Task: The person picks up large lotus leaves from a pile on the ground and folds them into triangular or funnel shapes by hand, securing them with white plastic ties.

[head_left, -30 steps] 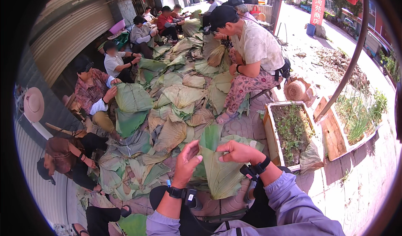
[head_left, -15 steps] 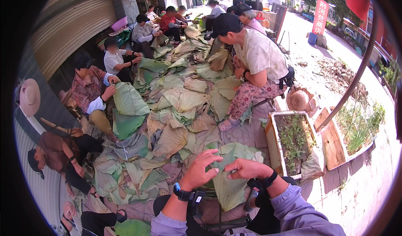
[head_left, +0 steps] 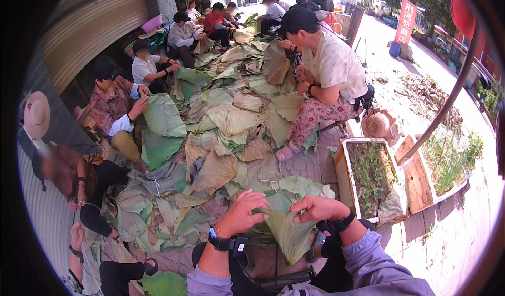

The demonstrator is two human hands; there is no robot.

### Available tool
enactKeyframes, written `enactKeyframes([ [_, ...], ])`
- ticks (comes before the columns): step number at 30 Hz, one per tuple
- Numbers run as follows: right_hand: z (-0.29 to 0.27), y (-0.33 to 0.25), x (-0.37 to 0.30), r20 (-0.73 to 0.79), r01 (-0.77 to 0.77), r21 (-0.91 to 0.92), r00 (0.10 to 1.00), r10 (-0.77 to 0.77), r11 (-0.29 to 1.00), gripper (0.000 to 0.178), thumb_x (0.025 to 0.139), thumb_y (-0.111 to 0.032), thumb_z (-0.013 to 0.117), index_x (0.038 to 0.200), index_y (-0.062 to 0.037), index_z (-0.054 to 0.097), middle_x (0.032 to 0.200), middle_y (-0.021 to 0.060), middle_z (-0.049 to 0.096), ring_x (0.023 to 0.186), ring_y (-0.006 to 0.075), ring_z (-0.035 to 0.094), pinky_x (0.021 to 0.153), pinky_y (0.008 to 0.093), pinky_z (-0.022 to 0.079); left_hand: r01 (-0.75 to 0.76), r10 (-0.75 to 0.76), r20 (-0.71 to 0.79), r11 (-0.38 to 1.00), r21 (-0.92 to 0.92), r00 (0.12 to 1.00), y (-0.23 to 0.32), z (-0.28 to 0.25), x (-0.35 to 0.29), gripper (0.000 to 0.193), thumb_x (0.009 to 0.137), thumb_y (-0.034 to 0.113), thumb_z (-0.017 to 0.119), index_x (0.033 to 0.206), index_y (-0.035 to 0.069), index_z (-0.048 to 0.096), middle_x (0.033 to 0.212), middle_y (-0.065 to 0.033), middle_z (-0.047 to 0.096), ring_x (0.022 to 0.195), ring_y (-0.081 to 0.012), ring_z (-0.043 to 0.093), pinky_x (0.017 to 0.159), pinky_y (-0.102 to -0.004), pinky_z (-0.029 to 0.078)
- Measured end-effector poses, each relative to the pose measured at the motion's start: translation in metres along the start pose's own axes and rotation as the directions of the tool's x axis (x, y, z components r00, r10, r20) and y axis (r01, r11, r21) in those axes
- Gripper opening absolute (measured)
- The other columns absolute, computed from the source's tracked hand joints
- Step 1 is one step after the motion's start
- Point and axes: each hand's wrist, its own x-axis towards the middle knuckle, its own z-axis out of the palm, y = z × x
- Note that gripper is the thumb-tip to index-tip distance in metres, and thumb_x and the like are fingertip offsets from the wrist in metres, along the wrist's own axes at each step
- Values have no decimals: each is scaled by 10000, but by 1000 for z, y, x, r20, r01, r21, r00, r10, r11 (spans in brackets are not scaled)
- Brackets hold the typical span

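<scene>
A large, dull green lotus leaf (head_left: 288,235) hangs between my knees, its pointed lower end toward me. My left hand (head_left: 243,213) pinches its upper left edge between thumb and fingers. At the upper right edge, my right hand (head_left: 320,210) grips it the same way, so the top edge stretches between both hands. Just beyond lie more lotus leaves (head_left: 305,185), pale green and flat on the paving. Dark bands with small devices circle both my wrists.
A long heap of drying lotus leaves (head_left: 231,118) covers the paving ahead. Several people sit along both sides handling leaves; the nearest on the right wears a floral-trousered outfit (head_left: 310,125). A planter box (head_left: 344,183) stands right, near a straw hat (head_left: 377,123) and a curved pole (head_left: 447,106).
Both hands have closed on the leaf's upper edge and lifted it; it now hangs folded and narrower. The co-worker at lower left has shifted, with white string now visible at the hands.
</scene>
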Motion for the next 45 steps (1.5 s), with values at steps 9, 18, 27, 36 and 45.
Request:
enactKeyframes([
  [9, -6, -14, -3, -7, -78, 72, 997, 79, 994, 128, 886, -29, 657, 995, 38, 658, 757, 33, 578, 772, 75, 486, 736, 287, 437, 146, -107, 144, 943, -300, 984, 16, -12, 7, 356, 807, 176, 764, 1134, 50, 705, 1105, -106, 708, 1212, -215, 588, 1086, -394, 379],
  [18, -11, 3, -8, 14, -57, -2, 998, 58, 998, 128, 848, -19, 675, 908, 43, 580, 733, 60, 487, 742, 122, 473, 736, 299, 411, 186, -98, 216, 880, -438, 972, 15, 0, 20, 227, 837, 124, 738, 992, -21, 660, 855, 11, 604, 803, -59, 517, 729, -253, 442],
  [27, 3, -12, 4, 29, -217, -7, 976, 217, 976, 184, 795, -64, 727, 845, 14, 568, 721, 12, 475, 719, 86, 444, 650, 285, 394, 26, 15, 102, 918, -395, 995, 3, 15, 22, 224, 843, 166, 702, 987, 1, 652, 802, -38, 601, 771, -113, 540, 719, -286, 448],
  [36, 20, -6, 7, -42, -254, 35, 966, 255, 967, 207, 854, -71, 703, 1034, 29, 693, 794, -22, 611, 738, 56, 495, 656, 261, 425, -62, 48, -55, 953, -295, 997, 6, 26, 21, 258, 775, 219, 707, 946, 28, 676, 743, -140, 630, 677, -258, 618, 642, -364, 477],
  [45, 21, -7, 8, -56, -245, 53, 967, 248, 968, 158, 875, -31, 654, 1015, 26, 698, 813, 4, 645, 760, 74, 537, 698, 265, 447, -17, 1, -77, 978, -207, 997, 8, 30, 22, 252, 746, 184, 697, 953, 41, 679, 779, -144, 653, 741, -306, 655, 670, -391, 496],
])
